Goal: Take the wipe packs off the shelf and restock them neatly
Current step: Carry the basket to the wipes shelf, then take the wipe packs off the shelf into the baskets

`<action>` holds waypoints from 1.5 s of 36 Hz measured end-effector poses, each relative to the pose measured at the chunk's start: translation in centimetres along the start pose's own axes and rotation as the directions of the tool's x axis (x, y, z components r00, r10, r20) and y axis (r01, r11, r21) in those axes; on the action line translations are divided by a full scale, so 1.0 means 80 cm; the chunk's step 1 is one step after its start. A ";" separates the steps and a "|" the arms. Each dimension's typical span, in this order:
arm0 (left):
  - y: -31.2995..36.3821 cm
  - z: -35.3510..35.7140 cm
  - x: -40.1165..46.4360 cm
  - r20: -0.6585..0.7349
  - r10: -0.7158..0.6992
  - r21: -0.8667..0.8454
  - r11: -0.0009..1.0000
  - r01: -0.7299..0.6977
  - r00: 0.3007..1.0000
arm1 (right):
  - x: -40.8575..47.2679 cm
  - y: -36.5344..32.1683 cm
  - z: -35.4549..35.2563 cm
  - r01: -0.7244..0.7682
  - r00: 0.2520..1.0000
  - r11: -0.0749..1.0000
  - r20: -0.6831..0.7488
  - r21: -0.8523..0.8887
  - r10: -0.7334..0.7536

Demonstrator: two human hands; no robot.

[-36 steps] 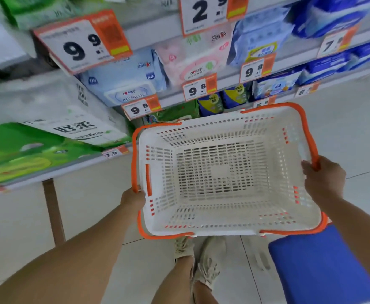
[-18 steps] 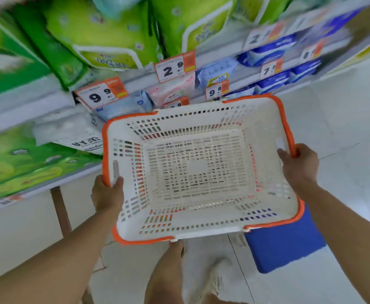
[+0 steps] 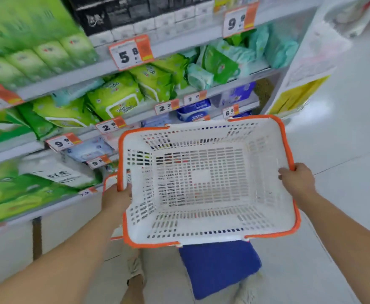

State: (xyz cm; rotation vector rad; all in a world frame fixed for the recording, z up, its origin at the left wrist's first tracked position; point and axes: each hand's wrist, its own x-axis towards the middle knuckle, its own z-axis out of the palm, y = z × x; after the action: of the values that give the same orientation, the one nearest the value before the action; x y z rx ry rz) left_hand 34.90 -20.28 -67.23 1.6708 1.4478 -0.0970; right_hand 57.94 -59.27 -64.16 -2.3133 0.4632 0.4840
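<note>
Since a second ago the view has risen: green wipe packs (image 3: 116,99) lie up-left of the basket (image 3: 267,218), nearer the left hand (image 3: 116,199). Both hands, right hand (image 3: 298,181) too, grip its rim.

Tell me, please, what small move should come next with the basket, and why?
Probably free one hand: both the left hand and right hand grip the empty basket, so neither can reach the green wipe packs on the shelf.
</note>
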 end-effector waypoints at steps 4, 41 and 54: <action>0.044 0.041 -0.071 0.014 -0.021 -0.088 0.996 0.023 1.000 | 0.028 -0.008 -0.075 0.019 1.000 0.999 -0.016 0.043 -0.019; 0.095 0.502 0.119 0.022 -0.437 0.093 0.896 0.434 0.899 | 0.578 0.089 0.132 -0.018 0.902 0.940 0.401 -0.340 0.162; 0.351 0.449 0.091 -0.173 0.114 -0.472 0.862 -0.184 0.978 | 0.457 -0.200 0.061 0.595 0.466 0.759 0.657 0.264 -0.593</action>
State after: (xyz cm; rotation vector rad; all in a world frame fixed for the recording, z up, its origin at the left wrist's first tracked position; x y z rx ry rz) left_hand 77.23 -35.72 -77.16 1.3781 1.2994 0.4497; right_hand 95.87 -51.85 -75.26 -1.8838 -0.7328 0.9438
